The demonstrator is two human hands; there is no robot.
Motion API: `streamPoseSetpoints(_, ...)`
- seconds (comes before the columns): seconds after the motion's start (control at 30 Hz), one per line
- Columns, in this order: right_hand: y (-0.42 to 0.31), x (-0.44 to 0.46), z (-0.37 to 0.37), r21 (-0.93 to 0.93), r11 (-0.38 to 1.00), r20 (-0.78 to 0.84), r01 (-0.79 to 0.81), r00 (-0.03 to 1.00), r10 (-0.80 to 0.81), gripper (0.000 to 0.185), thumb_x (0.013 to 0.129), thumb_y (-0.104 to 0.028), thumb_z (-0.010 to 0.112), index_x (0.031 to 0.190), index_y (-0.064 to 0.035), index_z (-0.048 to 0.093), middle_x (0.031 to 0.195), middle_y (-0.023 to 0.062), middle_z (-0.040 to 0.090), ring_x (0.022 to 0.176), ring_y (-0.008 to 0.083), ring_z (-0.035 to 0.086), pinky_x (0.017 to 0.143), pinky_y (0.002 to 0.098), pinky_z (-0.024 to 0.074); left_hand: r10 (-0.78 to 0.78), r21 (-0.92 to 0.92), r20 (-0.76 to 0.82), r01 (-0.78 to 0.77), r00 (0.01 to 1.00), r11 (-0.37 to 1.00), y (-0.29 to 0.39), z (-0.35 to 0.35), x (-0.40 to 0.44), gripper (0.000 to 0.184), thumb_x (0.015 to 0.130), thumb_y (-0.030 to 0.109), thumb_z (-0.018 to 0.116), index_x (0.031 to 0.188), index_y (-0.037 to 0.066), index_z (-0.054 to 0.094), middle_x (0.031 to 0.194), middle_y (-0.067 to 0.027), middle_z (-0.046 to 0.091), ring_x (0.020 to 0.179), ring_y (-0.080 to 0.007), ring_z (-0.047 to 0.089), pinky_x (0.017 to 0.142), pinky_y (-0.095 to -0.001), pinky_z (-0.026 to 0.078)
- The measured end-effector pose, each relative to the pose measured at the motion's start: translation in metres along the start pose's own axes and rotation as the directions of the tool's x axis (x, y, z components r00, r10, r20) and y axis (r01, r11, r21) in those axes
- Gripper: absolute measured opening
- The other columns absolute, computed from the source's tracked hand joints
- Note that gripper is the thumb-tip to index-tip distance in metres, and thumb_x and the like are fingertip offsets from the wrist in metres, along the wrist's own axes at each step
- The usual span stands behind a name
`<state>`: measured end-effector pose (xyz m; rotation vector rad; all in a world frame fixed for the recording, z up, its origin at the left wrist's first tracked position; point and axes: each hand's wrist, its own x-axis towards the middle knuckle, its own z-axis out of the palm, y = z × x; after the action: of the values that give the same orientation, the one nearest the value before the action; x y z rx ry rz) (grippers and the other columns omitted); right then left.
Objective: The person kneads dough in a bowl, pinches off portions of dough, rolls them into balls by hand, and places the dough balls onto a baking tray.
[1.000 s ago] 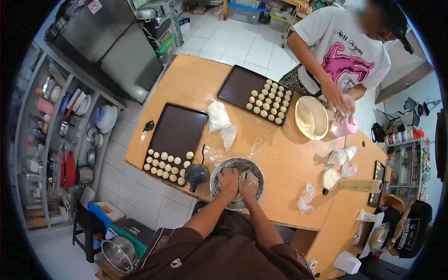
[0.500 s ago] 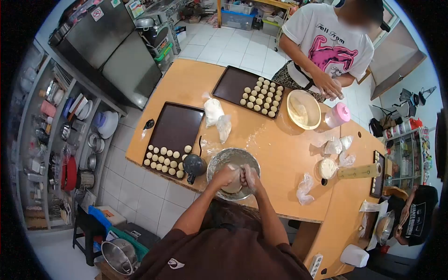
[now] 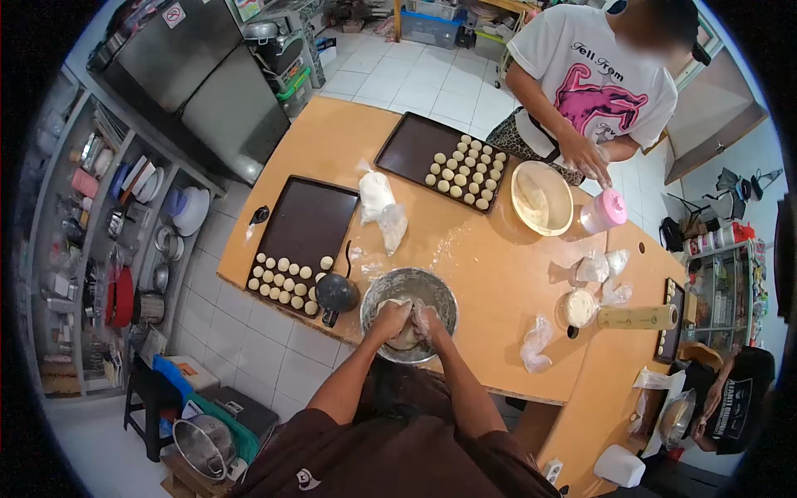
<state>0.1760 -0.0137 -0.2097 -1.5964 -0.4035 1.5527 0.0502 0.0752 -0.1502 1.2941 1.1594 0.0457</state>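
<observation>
A metal mixing bowl (image 3: 448,300) with flour-smeared walls stands at the near table edge. Both of my hands are inside it, working pale dough (image 3: 403,339). My left hand (image 3: 393,319) has its fingers curled into the dough on the left side. Close beside it, my right hand (image 3: 427,324), coated with flour, grips the dough from the right. My fingertips are partly hidden in the dough. Just left of the bowl sits a dark round object with a handle (image 3: 336,293), its kind unclear.
Left of the bowl lies a dark baking tray (image 3: 309,217) with rows of dough balls; a second tray (image 3: 415,148) is farther back. Flour bags (image 3: 376,197) lie between. Across the table, a person (image 3: 594,91) stands by a yellow basin (image 3: 565,192) and pink-lidded container (image 3: 604,211).
My hands have gone lower into the bowl and press nearer the dough. The co-worker's hands have shifted slightly. The whole view has moved a little.
</observation>
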Motion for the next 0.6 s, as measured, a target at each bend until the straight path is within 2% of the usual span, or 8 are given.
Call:
streamPoseSetpoints(0.03, 0.021, 0.010, -0.004, 0.064, 0.998, 0.015, 0.014, 1.000, -0.015, 0.054, 0.097, -0.051, 0.040, 0.077, -0.0040, 0.058, 0.064, 0.0036, 0.052, 0.054, 0.0149, 0.049, 0.048, 0.0349, 0.0409, 0.164, 0.120, -0.027, -0.159, 0.986, 0.980, -0.009, 0.003, 0.005, 0.050, 0.093, 0.041, 0.051, 0.070, -0.003, 0.054, 0.054, -0.0098, 0.051, 0.048, -0.0234, 0.051, 0.053, -0.0420, 0.042)
streamPoseSetpoints(0.07, 0.018, 0.009, 0.000, 0.073, 0.997, -0.061, 0.013, 0.998, -0.008, 0.057, 0.096, -0.052, 0.039, 0.073, -0.0031, 0.058, 0.061, 0.0055, 0.053, 0.051, 0.0175, 0.050, 0.047, 0.0356, 0.0414, 0.326, 0.242, -0.034, -0.309, 0.945, 0.920, -0.026, 0.008, 0.013, 0.049, 0.093, 0.040, 0.051, 0.071, -0.004, 0.054, 0.053, -0.0103, 0.051, 0.047, -0.0240, 0.051, 0.053, -0.0422, 0.042)
streamPoseSetpoints(0.1, 0.014, 0.007, 0.005, 0.081, 0.997, -0.137, 0.012, 0.991, -0.001, 0.061, 0.096, -0.054, 0.039, 0.070, -0.0023, 0.058, 0.057, 0.0075, 0.053, 0.047, 0.0202, 0.051, 0.046, 0.0364, 0.0419, 0.235, 0.218, -0.069, -0.215, 0.970, 0.952, -0.016, 0.007, 0.010, 0.046, 0.093, 0.038, 0.050, 0.073, -0.003, 0.058, 0.056, -0.0155, 0.054, 0.050, -0.0287, 0.055, 0.053, -0.0441, 0.044)
streamPoseSetpoints(0.17, -0.051, -0.018, 0.018, -0.206, 0.951, -0.156, -0.231, 0.967, 0.202, 0.066, 0.095, -0.056, 0.038, 0.066, -0.0010, 0.059, 0.052, 0.0098, 0.053, 0.043, 0.0238, 0.052, 0.046, 0.0371, 0.0433, 0.092, 0.162, -0.105, -0.074, 0.990, 0.984, 0.008, 0.003, -0.001, 0.046, 0.092, 0.038, 0.050, 0.073, -0.002, 0.062, 0.059, -0.0210, 0.058, 0.052, -0.0340, 0.060, 0.054, -0.0461, 0.046)
streamPoseSetpoints(0.23, -0.071, -0.026, 0.025, -0.181, 0.950, -0.198, -0.253, 0.956, 0.217, 0.071, 0.095, -0.057, 0.037, 0.063, 0.0017, 0.060, 0.049, 0.0124, 0.053, 0.041, 0.0258, 0.053, 0.044, 0.0381, 0.0444, -0.017, 0.094, -0.098, 0.026, 0.995, 0.995, 0.025, 0.000, -0.007, 0.048, 0.092, 0.039, 0.049, 0.070, -0.003, 0.062, 0.058, -0.0216, 0.058, 0.052, -0.0352, 0.060, 0.056, -0.0463, 0.046)
streamPoseSetpoints(0.33, -0.088, -0.032, 0.029, -0.173, 0.942, -0.272, -0.287, 0.933, 0.234, 0.076, 0.095, -0.058, 0.036, 0.062, 0.0057, 0.061, 0.050, 0.0152, 0.055, 0.042, 0.0268, 0.055, 0.043, 0.0396, 0.0456, -0.091, 0.140, -0.057, 0.098, 0.994, 0.985, 0.036, -0.002, -0.001, 0.051, 0.090, 0.039, 0.050, 0.066, -0.004, 0.062, 0.059, -0.0230, 0.059, 0.058, -0.0367, 0.063, 0.061, -0.0470, 0.048)
streamPoseSetpoints(0.5, -0.102, -0.031, 0.035, -0.141, 0.928, -0.351, -0.345, 0.894, 0.279, 0.076, 0.094, -0.058, 0.039, 0.064, 0.0085, 0.061, 0.053, 0.0180, 0.058, 0.046, 0.0293, 0.060, 0.044, 0.0419, 0.0467, 0.033, 0.193, -0.154, -0.003, 0.987, 0.981, 0.024, 0.005, 0.016, 0.052, 0.087, 0.039, 0.052, 0.068, -0.008, 0.063, 0.062, -0.0283, 0.059, 0.064, -0.0414, 0.064, 0.065, -0.0483, 0.048)
streamPoseSetpoints(0.6, -0.060, 0.001, 0.037, -0.301, 0.911, -0.479, -0.282, 0.871, 0.111, 0.074, 0.093, -0.055, 0.041, 0.067, 0.0111, 0.063, 0.055, 0.0205, 0.060, 0.049, 0.0324, 0.063, 0.048, 0.0443, 0.0492, 0.076, 0.260, -0.170, -0.029, 0.983, 0.965, 0.023, 0.005, 0.020, 0.052, 0.086, 0.039, 0.052, 0.071, -0.010, 0.062, 0.066, -0.0317, 0.058, 0.068, -0.0445, 0.063, 0.067, -0.0496, 0.048)
